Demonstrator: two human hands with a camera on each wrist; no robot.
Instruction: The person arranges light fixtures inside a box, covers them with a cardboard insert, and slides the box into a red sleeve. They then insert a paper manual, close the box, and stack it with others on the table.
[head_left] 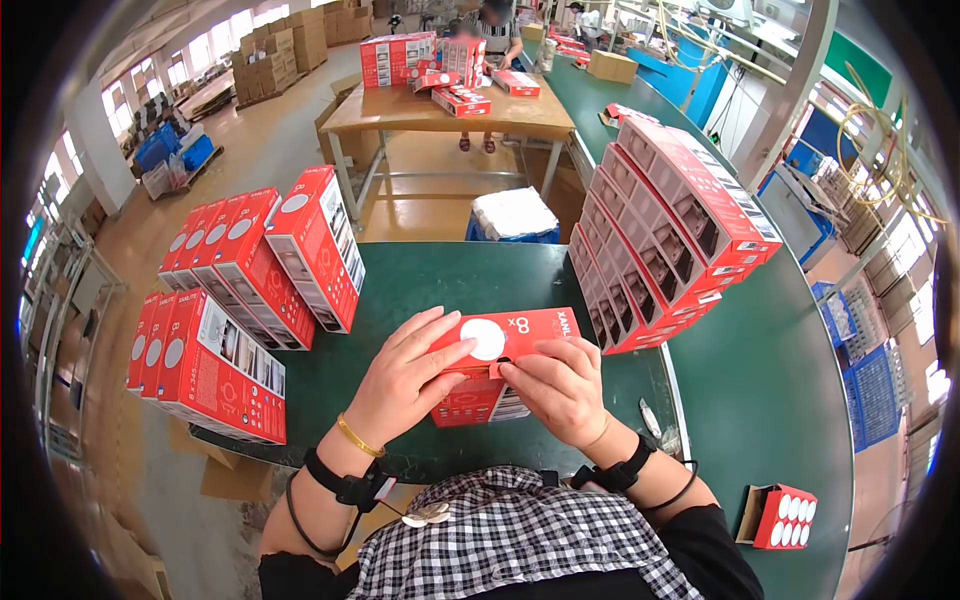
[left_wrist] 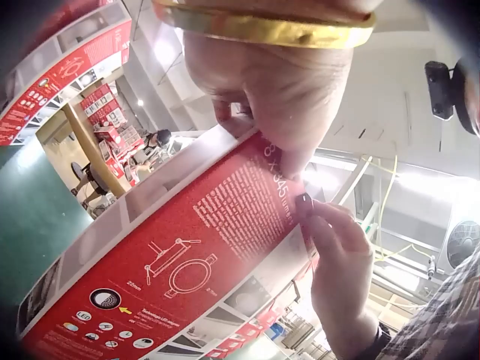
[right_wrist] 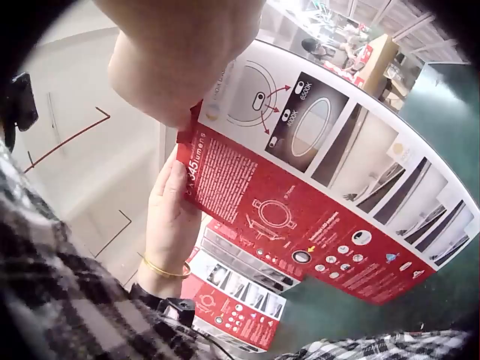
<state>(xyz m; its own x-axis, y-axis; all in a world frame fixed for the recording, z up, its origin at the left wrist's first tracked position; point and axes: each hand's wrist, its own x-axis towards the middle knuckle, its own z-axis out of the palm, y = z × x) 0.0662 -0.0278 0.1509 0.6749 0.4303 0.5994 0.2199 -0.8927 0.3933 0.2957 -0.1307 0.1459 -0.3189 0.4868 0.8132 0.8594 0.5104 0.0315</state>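
A red and white printed carton (head_left: 545, 327) stands upright on the green table in front of me, its end marked "8x" facing up. My left hand (head_left: 408, 365) lies over the left part of that end with fairly straight fingers, pressing it. My right hand (head_left: 560, 388) is at the near right edge, thumb and fingers pinching a small red tab (head_left: 497, 369) beside a dark slot. In the left wrist view the carton's printed side (left_wrist: 202, 247) shows beneath the left hand. Part of the top end is hidden under both hands.
Several similar cartons (head_left: 225, 365) stand in rows at the left, and a tall stack (head_left: 660, 225) is at the right. A cutter-like tool (head_left: 650, 418) lies near the right wrist. An opened small carton (head_left: 790, 518) sits far right. Beyond is a brown table (head_left: 450, 115) with a person behind it.
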